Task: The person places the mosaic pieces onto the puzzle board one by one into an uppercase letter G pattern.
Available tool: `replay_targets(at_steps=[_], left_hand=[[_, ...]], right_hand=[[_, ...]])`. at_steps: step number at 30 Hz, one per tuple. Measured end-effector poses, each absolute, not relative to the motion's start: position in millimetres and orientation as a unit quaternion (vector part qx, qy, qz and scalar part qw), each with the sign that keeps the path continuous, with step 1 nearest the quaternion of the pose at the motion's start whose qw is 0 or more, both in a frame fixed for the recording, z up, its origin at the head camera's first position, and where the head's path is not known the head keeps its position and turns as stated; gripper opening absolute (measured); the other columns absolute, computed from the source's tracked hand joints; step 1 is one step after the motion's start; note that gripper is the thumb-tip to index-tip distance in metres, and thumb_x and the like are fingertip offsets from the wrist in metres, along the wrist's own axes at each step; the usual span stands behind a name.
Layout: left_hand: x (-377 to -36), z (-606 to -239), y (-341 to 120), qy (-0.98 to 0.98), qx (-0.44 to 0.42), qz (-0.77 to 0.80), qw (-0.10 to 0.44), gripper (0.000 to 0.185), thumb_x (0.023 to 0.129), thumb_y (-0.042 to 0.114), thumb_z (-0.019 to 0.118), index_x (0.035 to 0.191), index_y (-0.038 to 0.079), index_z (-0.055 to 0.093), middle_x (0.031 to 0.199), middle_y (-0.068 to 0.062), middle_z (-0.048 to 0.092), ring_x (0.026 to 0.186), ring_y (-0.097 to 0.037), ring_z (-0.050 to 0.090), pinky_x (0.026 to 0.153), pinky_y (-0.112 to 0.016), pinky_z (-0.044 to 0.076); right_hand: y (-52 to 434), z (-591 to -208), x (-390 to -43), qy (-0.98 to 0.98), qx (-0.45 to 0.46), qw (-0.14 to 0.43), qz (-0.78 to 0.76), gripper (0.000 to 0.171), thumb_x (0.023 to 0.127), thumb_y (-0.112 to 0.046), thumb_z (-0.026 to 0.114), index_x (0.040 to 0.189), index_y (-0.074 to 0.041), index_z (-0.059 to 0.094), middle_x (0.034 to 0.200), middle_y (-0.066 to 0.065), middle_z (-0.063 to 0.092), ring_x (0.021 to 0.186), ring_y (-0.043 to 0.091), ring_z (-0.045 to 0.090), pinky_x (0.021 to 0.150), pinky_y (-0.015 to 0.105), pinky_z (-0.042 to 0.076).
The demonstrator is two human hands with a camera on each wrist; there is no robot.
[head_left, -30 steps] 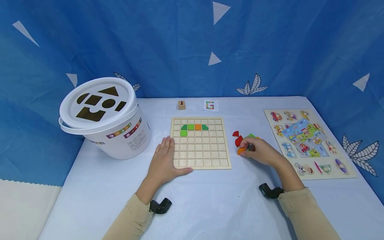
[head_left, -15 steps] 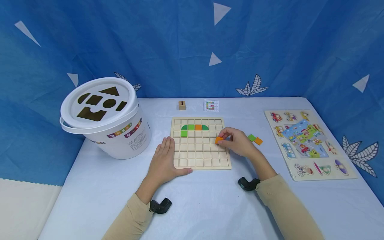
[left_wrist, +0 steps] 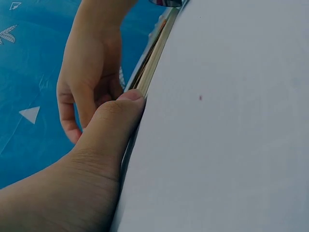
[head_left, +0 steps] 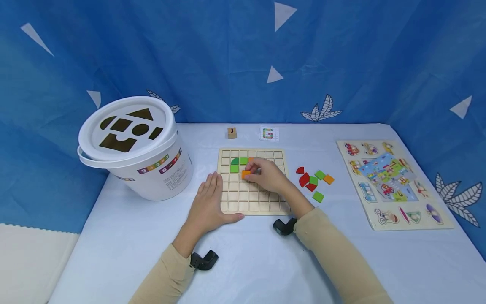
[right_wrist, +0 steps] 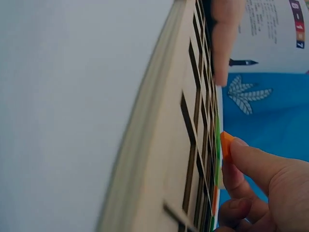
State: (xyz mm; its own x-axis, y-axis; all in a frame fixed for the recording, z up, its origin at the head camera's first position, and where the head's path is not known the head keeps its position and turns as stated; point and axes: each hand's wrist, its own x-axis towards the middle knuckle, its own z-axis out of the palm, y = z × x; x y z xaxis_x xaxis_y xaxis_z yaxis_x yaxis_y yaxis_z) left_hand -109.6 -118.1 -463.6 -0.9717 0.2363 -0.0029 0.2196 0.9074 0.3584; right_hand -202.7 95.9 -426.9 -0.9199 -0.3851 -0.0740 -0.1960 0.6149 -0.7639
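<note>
Right hand (head_left: 267, 175): pinching orange square tile (head_left: 246, 173) over upper rows of wooden grid board (head_left: 231, 202); tile edge at fingertip clear only in right wrist view. Left hand (head_left: 206, 207): flat, fingers straight, thumb against board's near edge. In board cells: green tiles (head_left: 238, 164). Beside board: loose tiles (head_left: 314, 181). Lidded white bucket (head_left: 133, 145): contents hidden.

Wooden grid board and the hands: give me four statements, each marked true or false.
1. The right hand pinches an orange tile over the wooden grid board. True.
2. The left hand lifts the board off the table. False: it rests flat at the board's left edge.
3. Loose tiles lie on the table to the right of the board. True.
4. The white bucket stands to the right of the board. False: it stands to the left.
</note>
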Motion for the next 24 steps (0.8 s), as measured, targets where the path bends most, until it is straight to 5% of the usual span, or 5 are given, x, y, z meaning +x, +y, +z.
replay_targets(at_steps=[24], left_hand=[[-109.2, -462.7, -118.0, 0.975, 0.121, 0.184, 0.014, 0.135, 0.068, 0.087, 0.060, 0.156, -0.003, 0.013, 0.166, -0.018, 0.012, 0.156, -0.031, 0.008, 0.126, -0.049, 0.015]], right_hand=[[58.7, -426.1, -201.9, 0.920, -0.223, 0.090, -0.310, 0.011, 0.090, -0.023, 0.074, 0.098, -0.019, 0.068, 0.085, -0.004, 0.060, 0.080, 0.014, 0.054, 0.070, 0.026, 0.047]])
